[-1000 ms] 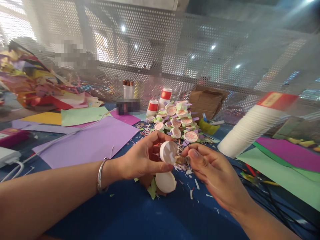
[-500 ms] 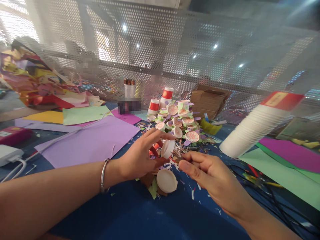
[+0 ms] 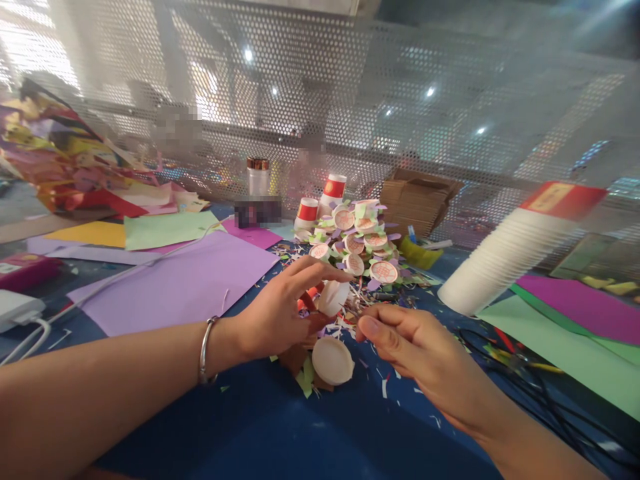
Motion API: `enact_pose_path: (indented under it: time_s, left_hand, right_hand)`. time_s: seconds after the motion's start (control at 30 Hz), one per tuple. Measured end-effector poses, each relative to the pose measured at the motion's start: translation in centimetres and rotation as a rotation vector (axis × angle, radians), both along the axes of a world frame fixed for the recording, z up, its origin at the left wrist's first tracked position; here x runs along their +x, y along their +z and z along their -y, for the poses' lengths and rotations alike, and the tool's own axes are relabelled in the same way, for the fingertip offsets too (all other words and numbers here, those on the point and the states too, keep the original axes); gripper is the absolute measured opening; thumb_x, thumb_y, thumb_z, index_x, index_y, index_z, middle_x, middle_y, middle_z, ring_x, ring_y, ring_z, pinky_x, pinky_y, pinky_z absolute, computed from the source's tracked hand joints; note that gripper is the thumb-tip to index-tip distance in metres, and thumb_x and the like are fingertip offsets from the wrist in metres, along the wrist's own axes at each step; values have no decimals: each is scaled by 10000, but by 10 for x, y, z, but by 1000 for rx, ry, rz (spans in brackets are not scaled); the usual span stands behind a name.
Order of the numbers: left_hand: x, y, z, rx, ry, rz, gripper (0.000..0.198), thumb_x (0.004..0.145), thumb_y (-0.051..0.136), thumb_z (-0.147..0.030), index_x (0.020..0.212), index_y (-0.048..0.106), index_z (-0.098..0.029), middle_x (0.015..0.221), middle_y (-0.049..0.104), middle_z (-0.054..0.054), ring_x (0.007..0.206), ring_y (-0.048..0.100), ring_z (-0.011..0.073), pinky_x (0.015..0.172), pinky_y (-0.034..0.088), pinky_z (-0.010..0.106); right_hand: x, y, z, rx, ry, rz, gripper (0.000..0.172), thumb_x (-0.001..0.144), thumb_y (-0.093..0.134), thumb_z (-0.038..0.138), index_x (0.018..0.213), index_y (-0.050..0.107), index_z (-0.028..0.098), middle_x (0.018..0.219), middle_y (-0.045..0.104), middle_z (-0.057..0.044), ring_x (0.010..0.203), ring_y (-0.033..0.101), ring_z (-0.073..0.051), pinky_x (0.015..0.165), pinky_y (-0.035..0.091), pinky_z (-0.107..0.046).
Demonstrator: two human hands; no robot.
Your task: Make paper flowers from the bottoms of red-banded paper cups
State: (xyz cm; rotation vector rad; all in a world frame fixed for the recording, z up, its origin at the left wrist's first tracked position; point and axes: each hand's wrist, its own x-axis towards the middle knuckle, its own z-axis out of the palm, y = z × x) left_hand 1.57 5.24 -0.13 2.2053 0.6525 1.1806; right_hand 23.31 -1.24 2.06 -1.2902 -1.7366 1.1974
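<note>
My left hand (image 3: 285, 303) grips a white cut-off paper cup bottom (image 3: 334, 297) between thumb and fingers, its round face partly toward me. Close to it on the right, my right hand (image 3: 407, 340) has thumb and forefinger pinched together; whatever small thing they hold is too unclear to name. Below the hands, another cup bottom (image 3: 333, 361) lies on the blue table (image 3: 300, 440), with green and brown paper pieces (image 3: 304, 381) beside it. Just beyond the hands rises a heap of cup bottoms (image 3: 354, 245) with red patterns and green and purple paper bits.
A tilted stack of paper cups (image 3: 505, 257) leans at the right, above coloured sheets (image 3: 545, 347) and black cables (image 3: 540, 393). Purple paper (image 3: 185, 283) and a white cable (image 3: 150, 261) lie left. Behind stand a jar (image 3: 259, 179), cardboard (image 3: 420, 203) and a perforated metal screen (image 3: 310, 80).
The cup bottom in my left hand has turned, showing more of its round face. My right fingertips have shifted slightly left, nearer to it.
</note>
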Motion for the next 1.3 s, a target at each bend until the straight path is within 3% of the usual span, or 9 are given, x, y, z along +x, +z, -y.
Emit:
enact_pose_path:
  time_s: [0.13, 0.23, 0.4, 0.47, 0.53, 0.63, 0.87, 1.07, 1.3]
  left_hand:
    - [0, -1, 2, -91, -6, 27, 476, 809, 800, -215, 1267, 669, -235, 1200, 615, 84, 929, 627, 180, 717, 566, 268]
    - [2, -3, 4, -267, -18, 122, 498, 785, 827, -233, 1251, 650, -235, 1126, 612, 60, 809, 611, 137, 620, 531, 224]
    - [7, -2, 6, -690, -274, 389, 539, 751, 846, -143, 1192, 551, -230, 1013, 629, 14, 796, 635, 119, 674, 536, 229]
    - [9, 3, 8, -799, -365, 475, 529, 750, 825, -83, 1163, 527, -225, 990, 638, 1, 801, 659, 119, 720, 549, 250]
    - [9, 7, 9, -868, -377, 525, 512, 760, 802, -61, 1158, 519, -215, 973, 654, 2, 826, 687, 138, 743, 553, 265]
    - [8, 12, 8, -917, -321, 559, 476, 796, 776, -82, 1183, 527, -202, 961, 682, 16, 841, 714, 161, 752, 555, 274]
    - [5, 9, -4, -942, -179, 634, 317, 807, 767, -152, 1063, 582, -185, 869, 674, 11, 780, 703, 148, 665, 527, 243]
    - [3, 9, -7, -948, -189, 625, 357, 788, 735, -90, 1100, 585, -178, 907, 692, 29, 845, 726, 181, 702, 543, 259]
    - [2, 5, -8, -1037, -254, 588, 280, 787, 718, -86, 1029, 613, -179, 852, 700, 13, 767, 722, 131, 668, 531, 200]
  right_hand:
    - [-1, 1, -2, 9, -17, 7, 468, 940, 598, 638, 808, 633, 191, 616, 291, 75, 509, 205, -86, 418, 111, -264]
    - [-1, 1, -3, 23, -44, -26, 461, 933, 610, 636, 793, 628, 197, 604, 297, 76, 508, 192, -87, 421, 106, -267]
    - [-1, -1, -5, 60, -138, -135, 438, 900, 657, 635, 792, 621, 212, 582, 311, 84, 501, 162, -91, 424, 118, -271]
    - [0, -2, -8, 71, -173, -141, 411, 897, 672, 619, 818, 631, 218, 591, 385, 75, 498, 220, -89, 437, 177, -263]
    - [2, -3, -11, 91, -194, -101, 368, 892, 698, 587, 865, 651, 222, 658, 510, 49, 544, 363, -95, 488, 281, -251]
    - [4, -7, -14, 124, -161, 41, 306, 881, 731, 516, 887, 668, 217, 766, 621, 13, 675, 523, -137, 592, 386, -265]
    - [1, -16, -14, 136, -32, 281, 144, 860, 745, 355, 827, 710, 219, 733, 674, -13, 660, 582, -185, 593, 428, -308]
    - [4, -25, -15, 173, -24, 236, 66, 817, 788, 288, 798, 755, 235, 708, 696, -27, 639, 616, -200, 586, 449, -311]
    - [4, -21, -15, 139, -3, 263, 107, 851, 736, 275, 762, 707, 223, 690, 677, -17, 669, 617, -202, 599, 442, -314]
